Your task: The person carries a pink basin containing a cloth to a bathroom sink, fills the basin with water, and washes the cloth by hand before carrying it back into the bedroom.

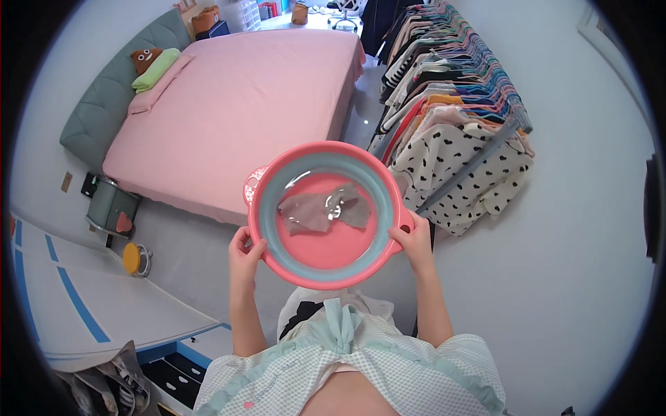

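In front of me I carry a round pink basin (326,276) with a grey-blue inner wall, held level by its rim. Water shines inside it, and a crumpled greyish-pink cloth (309,211) lies in the water. My left hand (245,253) grips the lower left rim, thumb on top and fingers curled beneath. On the other side, my right hand (415,241) is closed around the right handle tab, which has a small hole. The undersides of both grips are hidden.
Ahead stands a bed (236,111) with a pink sheet. To the right is a rack of hanging clothes (451,83), its spotted garment (479,166) close to my right hand. A green nightstand (113,206), a yellow-topped stool (132,258) and an open drawer (173,374) are on the left.
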Tool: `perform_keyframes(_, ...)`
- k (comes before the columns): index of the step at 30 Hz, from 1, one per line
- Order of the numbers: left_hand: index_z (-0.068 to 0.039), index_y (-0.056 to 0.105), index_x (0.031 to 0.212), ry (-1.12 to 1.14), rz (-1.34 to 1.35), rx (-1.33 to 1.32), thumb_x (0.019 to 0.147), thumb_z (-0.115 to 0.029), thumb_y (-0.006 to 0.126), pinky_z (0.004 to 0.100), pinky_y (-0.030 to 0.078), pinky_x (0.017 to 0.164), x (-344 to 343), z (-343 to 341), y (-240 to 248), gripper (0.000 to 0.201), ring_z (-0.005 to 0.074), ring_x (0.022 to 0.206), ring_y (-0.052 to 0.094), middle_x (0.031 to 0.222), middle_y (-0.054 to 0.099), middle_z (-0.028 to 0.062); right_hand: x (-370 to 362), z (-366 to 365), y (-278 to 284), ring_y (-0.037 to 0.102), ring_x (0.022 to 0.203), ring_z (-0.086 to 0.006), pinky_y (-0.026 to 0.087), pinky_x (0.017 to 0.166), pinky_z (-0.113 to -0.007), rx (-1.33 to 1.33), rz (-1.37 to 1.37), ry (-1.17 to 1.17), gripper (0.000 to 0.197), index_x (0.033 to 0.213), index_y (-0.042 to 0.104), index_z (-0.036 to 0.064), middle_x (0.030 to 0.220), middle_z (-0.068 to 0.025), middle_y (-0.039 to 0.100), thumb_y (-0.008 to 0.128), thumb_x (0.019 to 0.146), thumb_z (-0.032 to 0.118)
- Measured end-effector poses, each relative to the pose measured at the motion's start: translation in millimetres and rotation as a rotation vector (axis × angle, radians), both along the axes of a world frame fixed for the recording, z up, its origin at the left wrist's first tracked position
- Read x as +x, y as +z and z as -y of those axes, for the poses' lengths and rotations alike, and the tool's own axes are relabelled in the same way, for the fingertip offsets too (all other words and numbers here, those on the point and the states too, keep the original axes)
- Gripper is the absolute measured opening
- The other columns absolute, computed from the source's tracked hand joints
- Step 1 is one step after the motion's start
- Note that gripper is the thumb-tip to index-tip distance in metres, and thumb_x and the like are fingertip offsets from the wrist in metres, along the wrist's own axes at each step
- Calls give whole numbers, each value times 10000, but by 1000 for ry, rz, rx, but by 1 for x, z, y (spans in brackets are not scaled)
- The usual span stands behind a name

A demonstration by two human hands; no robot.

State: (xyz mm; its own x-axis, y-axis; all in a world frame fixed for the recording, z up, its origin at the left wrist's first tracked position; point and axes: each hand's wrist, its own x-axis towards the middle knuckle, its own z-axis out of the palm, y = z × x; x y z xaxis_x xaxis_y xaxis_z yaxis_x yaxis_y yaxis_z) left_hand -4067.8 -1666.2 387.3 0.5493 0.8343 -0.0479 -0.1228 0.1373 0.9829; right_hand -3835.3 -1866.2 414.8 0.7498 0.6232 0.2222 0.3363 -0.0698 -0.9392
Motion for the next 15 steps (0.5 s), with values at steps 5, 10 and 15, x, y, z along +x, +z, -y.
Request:
perform_keyframes(5, -9, 516, 888, 8, -47, 6, 732, -56, 564, 209, 432, 599, 84, -50, 20, 170, 84, 695, 527, 811, 539, 24, 86, -55, 5, 505, 576, -68, 411, 546, -222, 38, -46, 9, 250, 833, 582, -41, 643, -24, 575, 612, 615, 77)
perform_keyframes(10, 5, 507, 905, -25, -2, 6, 741, -45, 563, 217, 437, 617, 161, -117, 27, 180, 88, 708, 540, 841, 534, 32, 163, -116, 13, 520, 626, -71, 426, 586, -225, 67, -160, 0, 304, 892, 583, -50, 712, -26, 590, 619, 617, 72)
perform_keyframes(15, 7, 493, 916, -94, 58, 11, 743, -33, 571, 218, 440, 632, 243, -179, 56, 194, 90, 726, 545, 862, 527, 38, 240, -170, 26, 537, 679, -90, 436, 631, -227, 125, -158, -36, 337, 943, 573, -63, 775, -42, 597, 592, 621, 39)
